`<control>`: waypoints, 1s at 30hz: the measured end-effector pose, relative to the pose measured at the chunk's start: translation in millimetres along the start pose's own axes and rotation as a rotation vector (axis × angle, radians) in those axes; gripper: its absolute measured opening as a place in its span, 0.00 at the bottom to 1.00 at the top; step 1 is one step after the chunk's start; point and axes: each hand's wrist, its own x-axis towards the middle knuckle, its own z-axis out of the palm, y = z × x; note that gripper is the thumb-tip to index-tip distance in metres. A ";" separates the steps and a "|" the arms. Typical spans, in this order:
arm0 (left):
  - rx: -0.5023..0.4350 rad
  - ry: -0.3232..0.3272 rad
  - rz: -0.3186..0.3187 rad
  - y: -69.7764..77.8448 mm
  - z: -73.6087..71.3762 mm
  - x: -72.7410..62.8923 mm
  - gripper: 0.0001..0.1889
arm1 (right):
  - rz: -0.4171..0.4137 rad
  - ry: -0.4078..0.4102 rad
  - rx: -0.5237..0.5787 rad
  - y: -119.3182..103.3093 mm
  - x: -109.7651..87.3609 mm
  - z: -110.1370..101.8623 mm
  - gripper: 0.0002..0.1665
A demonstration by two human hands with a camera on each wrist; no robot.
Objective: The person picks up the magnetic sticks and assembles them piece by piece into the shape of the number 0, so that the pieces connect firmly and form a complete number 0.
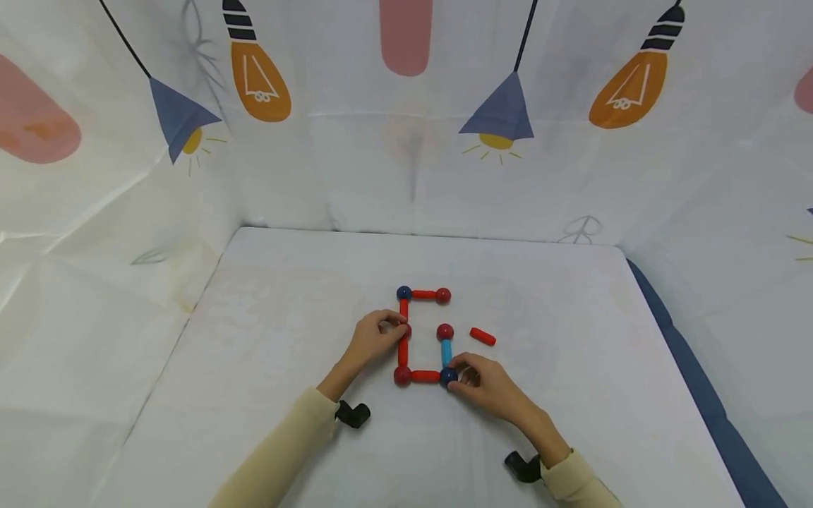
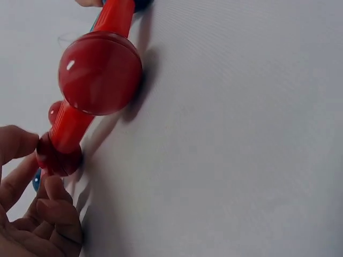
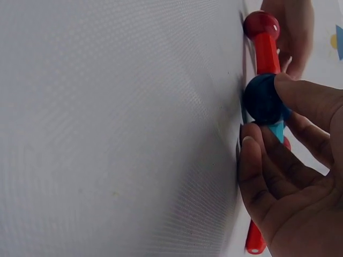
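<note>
A flat figure of balls and short sticks lies on the white table. My left hand (image 1: 373, 337) pinches the red ball (image 2: 58, 156) midway along its left side, between two red sticks. At the lower right corner my right hand (image 1: 488, 384) grips the dark blue ball (image 3: 262, 98) between thumb and fingers. From that ball a light blue stick (image 1: 447, 353) runs up to a red ball (image 1: 445, 331), and a red stick (image 1: 425, 377) runs left to the corner red ball (image 1: 403, 375). Across the top, a red stick (image 1: 423, 295) joins a blue ball (image 1: 404, 293) and a red ball (image 1: 443, 295).
A loose red stick (image 1: 483, 336) lies right of the figure. The white table (image 1: 305, 275) ends at a wall cloth (image 1: 356, 169) printed with lamps and bulbs. Dark blue material (image 1: 692, 367) borders the right edge. A black wrist mount (image 1: 353, 415) sits by the left sleeve.
</note>
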 end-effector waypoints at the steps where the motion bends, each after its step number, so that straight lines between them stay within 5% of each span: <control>1: -0.006 -0.008 -0.001 -1.4 -0.4 -1.2 0.09 | 0.000 -0.002 -0.001 -0.3 0.0 -0.2 0.17; 16: -0.019 -0.054 -0.006 -5.9 -4.2 -7.2 0.14 | 0.030 -0.021 -0.010 -3.2 1.1 -10.1 0.18; 24: -0.031 -0.049 -0.034 -8.5 -4.7 -6.1 0.15 | -0.033 0.143 -0.107 0.7 11.7 -40.1 0.16; 30: -0.046 -0.040 -0.051 -9.0 -5.0 -6.2 0.15 | 0.001 0.237 -0.174 11.0 26.3 -54.4 0.16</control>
